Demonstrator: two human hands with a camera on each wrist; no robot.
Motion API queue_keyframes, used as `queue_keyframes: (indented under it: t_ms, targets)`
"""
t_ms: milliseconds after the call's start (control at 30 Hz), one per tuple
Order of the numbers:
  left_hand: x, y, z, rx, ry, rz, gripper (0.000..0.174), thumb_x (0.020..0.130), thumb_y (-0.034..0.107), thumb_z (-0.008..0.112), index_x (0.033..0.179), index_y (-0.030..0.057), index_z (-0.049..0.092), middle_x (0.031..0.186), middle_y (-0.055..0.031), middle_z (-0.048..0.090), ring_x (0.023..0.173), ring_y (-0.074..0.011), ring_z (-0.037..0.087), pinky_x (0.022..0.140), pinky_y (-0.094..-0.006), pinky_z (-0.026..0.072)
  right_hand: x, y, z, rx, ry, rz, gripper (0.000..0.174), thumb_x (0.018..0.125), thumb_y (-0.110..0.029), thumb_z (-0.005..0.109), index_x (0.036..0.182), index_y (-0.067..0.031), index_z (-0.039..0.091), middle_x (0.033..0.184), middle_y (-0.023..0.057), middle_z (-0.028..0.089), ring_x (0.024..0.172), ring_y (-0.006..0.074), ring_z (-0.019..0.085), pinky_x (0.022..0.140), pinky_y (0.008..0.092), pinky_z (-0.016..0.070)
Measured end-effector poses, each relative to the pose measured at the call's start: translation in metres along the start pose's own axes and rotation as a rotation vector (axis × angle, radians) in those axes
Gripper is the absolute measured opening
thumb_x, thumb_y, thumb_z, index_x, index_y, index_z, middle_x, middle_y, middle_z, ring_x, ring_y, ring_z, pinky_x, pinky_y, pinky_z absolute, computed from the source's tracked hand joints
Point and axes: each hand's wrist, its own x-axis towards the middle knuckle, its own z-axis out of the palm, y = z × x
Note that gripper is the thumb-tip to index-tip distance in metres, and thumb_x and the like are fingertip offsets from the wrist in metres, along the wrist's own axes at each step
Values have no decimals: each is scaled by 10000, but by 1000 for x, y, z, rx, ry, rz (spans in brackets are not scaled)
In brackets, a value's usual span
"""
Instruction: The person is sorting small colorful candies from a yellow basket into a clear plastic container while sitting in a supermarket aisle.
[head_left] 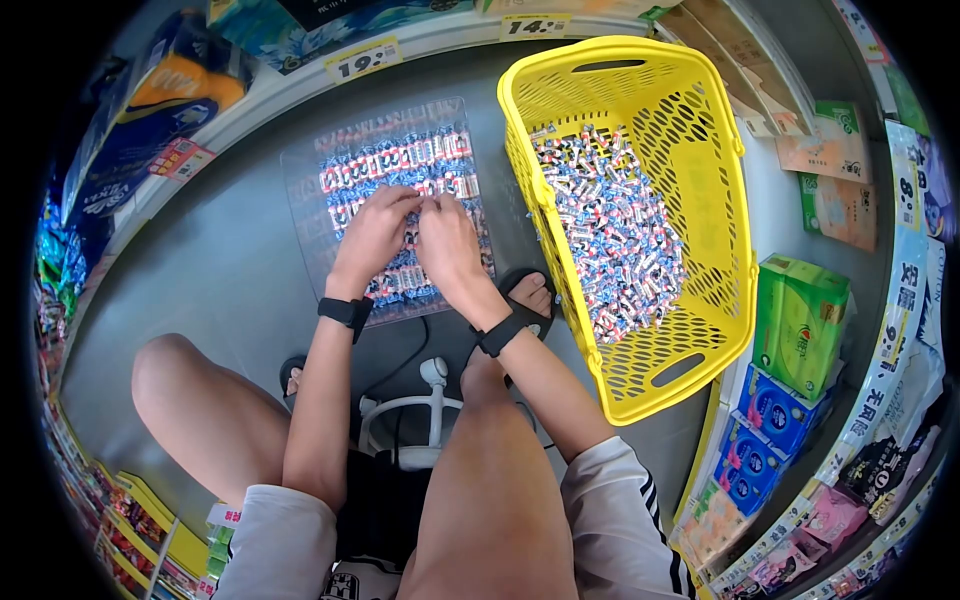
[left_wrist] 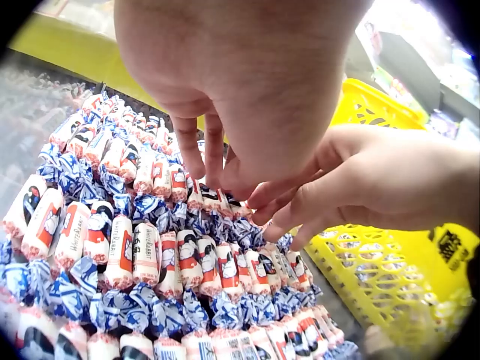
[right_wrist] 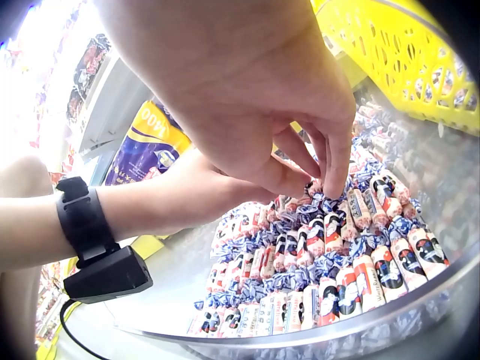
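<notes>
Wrapped candies (head_left: 400, 160) with blue twisted ends lie in rows in a clear tray (head_left: 305, 215) on the floor. Over the middle rows, my left hand (head_left: 372, 235) and right hand (head_left: 450, 245) meet at the fingertips. The left wrist view shows the left hand (left_wrist: 247, 97) with its fingers bent down onto candies (left_wrist: 124, 251), the right hand (left_wrist: 360, 180) beside it. In the right wrist view the right hand (right_wrist: 255, 97) has thumb and fingers pinched on a candy (right_wrist: 315, 187); what the left fingertips touch is hidden there.
A yellow basket (head_left: 700, 200) holding a heap of loose candies (head_left: 615, 230) stands right of the tray. Shelves with tissue packs (head_left: 800, 325) line the right side, and a blue pack (head_left: 150, 110) is at upper left. A white stand (head_left: 435, 400) and cable are between the legs.
</notes>
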Motion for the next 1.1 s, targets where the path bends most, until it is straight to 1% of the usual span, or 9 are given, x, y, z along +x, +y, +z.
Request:
queue_keyframes:
  t_ms: [400, 467, 500, 567, 700, 800, 1000, 1033, 1100]
  targets:
    - [7, 6, -10, -30, 40, 56, 293, 848, -79, 592, 1100, -22, 728, 1142, -152, 707, 1074, -365, 660, 953, -457, 548, -1, -7, -15, 45, -57, 22, 411, 800, 31, 747, 1178, 138, 627, 1206, 277, 620, 1165, 407, 635, 949, 442, 587]
    - [14, 15, -23, -7, 55, 57, 238, 839, -76, 605, 1035, -14, 725, 1063, -151, 704, 1014, -375, 673, 900, -464, 550, -6, -15, -32, 162, 57, -11, 312, 822, 55, 665, 1125, 127, 658, 1087, 311, 650, 1036, 473, 673, 926, 517, 557]
    - [19, 23, -30, -18, 115, 95, 151, 821, -64, 630, 936, -5, 708, 949, -147, 682, 927, -376, 666, 836, -460, 540, -8, -18, -41, 162, 57, -9, 312, 822, 55, 665, 1125, 127, 658, 1087, 311, 650, 1036, 473, 673, 926, 517, 557]
    - [27, 41, -45, 2, 145, 127, 110, 811, -57, 639, 890, -2, 693, 906, -145, 666, 888, -372, 655, 807, -455, 532, -11, -22, -61, 230, -9, -28, 225, 857, 33, 640, 1071, 99, 671, 1046, 301, 659, 954, 486, 679, 878, 537, 556]
    - [39, 75, -64, -11, 241, 257, 45, 777, -36, 661, 785, 3, 640, 787, -138, 608, 786, -355, 618, 733, -449, 510, -22, -36, -113, 280, -7, -49, 161, 901, 15, 607, 1033, 79, 674, 992, 284, 666, 917, 484, 673, 838, 549, 545]
    - [43, 100, -77, -65, 266, 301, 56, 754, -33, 665, 766, 5, 626, 754, -135, 584, 756, -343, 609, 700, -445, 504, -31, -39, -150, 278, 43, -100, 105, 839, 50, 646, 938, 83, 660, 941, 273, 668, 868, 458, 702, 801, 527, 578]
    - [55, 154, -86, -106, 212, 456, 74, 725, -18, 680, 751, 22, 623, 735, -118, 578, 736, -327, 605, 669, -423, 506, -57, -27, -209, 262, 58, -70, 82, 910, 5, 637, 969, 53, 666, 925, 238, 664, 847, 448, 682, 756, 522, 552]
    - [55, 160, -86, -112, 163, 471, 186, 683, -88, 651, 843, 4, 670, 806, -130, 628, 774, -329, 633, 684, -423, 512, -60, -24, -217, 212, 82, -64, 74, 911, -5, 648, 946, 56, 672, 912, 233, 663, 851, 438, 675, 756, 516, 543]
    - [59, 175, -83, -108, 142, 493, 201, 687, -83, 656, 868, 2, 675, 832, -126, 640, 789, -327, 638, 690, -421, 518, -66, -19, -229, 220, 121, -48, 74, 910, -8, 654, 931, 58, 678, 907, 230, 665, 855, 432, 673, 760, 515, 540]
